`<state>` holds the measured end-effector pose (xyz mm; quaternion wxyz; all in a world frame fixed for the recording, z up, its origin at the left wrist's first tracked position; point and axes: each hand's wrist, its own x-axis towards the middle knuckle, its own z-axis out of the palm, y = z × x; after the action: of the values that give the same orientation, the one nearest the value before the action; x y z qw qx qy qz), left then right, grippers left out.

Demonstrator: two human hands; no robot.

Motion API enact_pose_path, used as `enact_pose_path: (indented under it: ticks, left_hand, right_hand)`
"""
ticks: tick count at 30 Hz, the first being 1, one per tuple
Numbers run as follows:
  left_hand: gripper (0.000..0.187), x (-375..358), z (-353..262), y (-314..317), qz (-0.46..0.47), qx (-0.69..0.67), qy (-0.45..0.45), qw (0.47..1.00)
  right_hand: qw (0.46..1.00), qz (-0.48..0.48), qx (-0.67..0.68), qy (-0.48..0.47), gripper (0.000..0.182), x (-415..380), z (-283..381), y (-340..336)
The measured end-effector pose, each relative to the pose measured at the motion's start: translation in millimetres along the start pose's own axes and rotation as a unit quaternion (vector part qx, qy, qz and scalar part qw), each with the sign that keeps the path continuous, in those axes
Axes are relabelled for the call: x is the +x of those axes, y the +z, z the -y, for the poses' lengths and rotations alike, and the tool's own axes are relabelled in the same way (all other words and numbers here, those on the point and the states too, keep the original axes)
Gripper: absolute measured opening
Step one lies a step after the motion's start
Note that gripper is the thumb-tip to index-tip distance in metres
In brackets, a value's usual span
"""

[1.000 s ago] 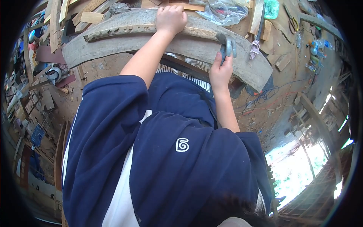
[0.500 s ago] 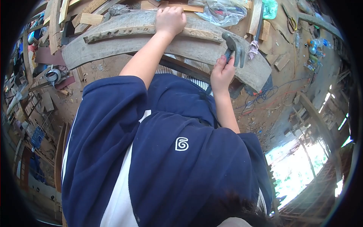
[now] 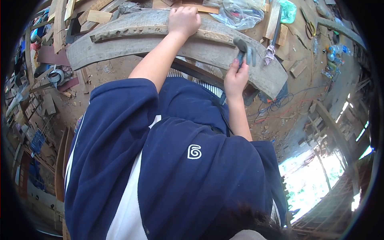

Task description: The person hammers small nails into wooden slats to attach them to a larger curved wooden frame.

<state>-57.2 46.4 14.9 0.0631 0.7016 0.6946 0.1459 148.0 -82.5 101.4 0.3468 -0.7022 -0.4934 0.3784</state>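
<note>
A wide, curved grey wooden board (image 3: 216, 54) lies across the front of my body, with a narrower rough-edged wooden strip (image 3: 136, 31) on top. My left hand (image 3: 184, 21) is closed over the strip near its middle; the fingertips are hidden behind the hand. In my right hand (image 3: 237, 76) is a hammer (image 3: 242, 46), gripped by its handle. The hammer's head is slightly blurred and hangs over the board near the strip's right end.
Beyond the board lie a clear plastic bag (image 3: 240, 15), a green bag (image 3: 287, 12) and wood offcuts (image 3: 99, 17). Pliers (image 3: 308, 25) lie at the upper right. A tape roll (image 3: 55, 77) is on the left, and tangled blue cables (image 3: 276, 105) are on the ground at right.
The hammer head has tilted and shifted slightly left and down, now blurred. My left hand still holds the strip, and the whole view has shifted a little.
</note>
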Motion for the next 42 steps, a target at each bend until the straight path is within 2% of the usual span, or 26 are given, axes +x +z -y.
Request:
enact_pose_path:
  ticks: [6,8,9,12,14,18,20,24,27,31,34,36,40,42]
  left_hand:
    - [0.018,-1.0,-0.4,0.9,0.008,-0.005,-0.003,1.000]
    - [0.019,-0.6,-0.6,0.5,0.009,0.000,-0.003,1.000]
    - [0.019,0.2,-0.5,-0.3,0.008,0.001,-0.004,1.000]
    - [0.019,-0.9,-1.7,-3.5,0.014,-0.009,-0.007,1.000]
    - [0.019,1.6,-2.4,-6.3,0.026,-0.005,-0.007,1.000]
    - [0.019,1.5,-3.0,-9.3,0.035,-0.004,-0.003,0.999]
    - [0.019,1.7,-2.7,-8.6,0.031,-0.004,-0.005,1.000]
    - [0.017,2.8,-5.6,-12.6,0.020,-0.035,-0.015,0.999]
    - [0.017,2.5,-6.4,-14.1,0.031,-0.043,-0.021,0.998]
    - [0.018,3.2,-6.3,-15.6,0.032,-0.052,-0.020,0.998]
    - [0.018,3.1,-6.3,-15.5,0.033,-0.048,-0.022,0.998]
    - [0.018,3.9,-5.5,-14.0,0.034,-0.045,-0.023,0.998]
    - [0.019,1.8,-6.0,-13.4,0.026,-0.038,-0.014,0.999]
    - [0.019,3.0,-4.6,-15.9,0.017,-0.032,-0.011,0.999]
  right_hand:
    - [0.997,-0.032,0.058,0.032,0.020,4.8,-10.7,-5.7]
    - [0.998,0.018,-0.049,0.036,0.022,10.1,-22.7,-11.0]
    - [0.998,0.019,-0.048,0.035,0.022,11.2,-19.2,-12.2]
    - [1.000,-0.002,-0.012,0.012,0.023,10.0,-19.7,-15.8]
    - [0.998,-0.025,0.002,-0.058,0.025,8.5,-36.1,-13.4]
    - [0.999,0.032,-0.041,-0.010,0.024,2.8,-1.7,-7.0]
    - [0.999,0.011,-0.033,-0.038,0.025,4.5,2.2,-1.6]
    - [1.000,0.007,0.007,-0.012,0.028,1.7,3.9,-5.3]
    - [0.999,0.008,-0.045,-0.021,0.027,1.4,8.9,-5.7]
    - [0.998,0.029,-0.046,-0.014,0.025,3.0,8.0,-4.2]
    - [0.998,-0.021,0.009,-0.061,0.024,-1.6,-0.4,-0.6]
    - [0.998,-0.051,-0.015,-0.038,0.022,-3.3,-9.3,0.3]
    - [0.997,-0.025,-0.074,-0.010,0.022,3.3,-24.3,-3.3]
    - [0.999,-0.018,-0.005,-0.033,0.022,4.7,-21.8,-3.6]
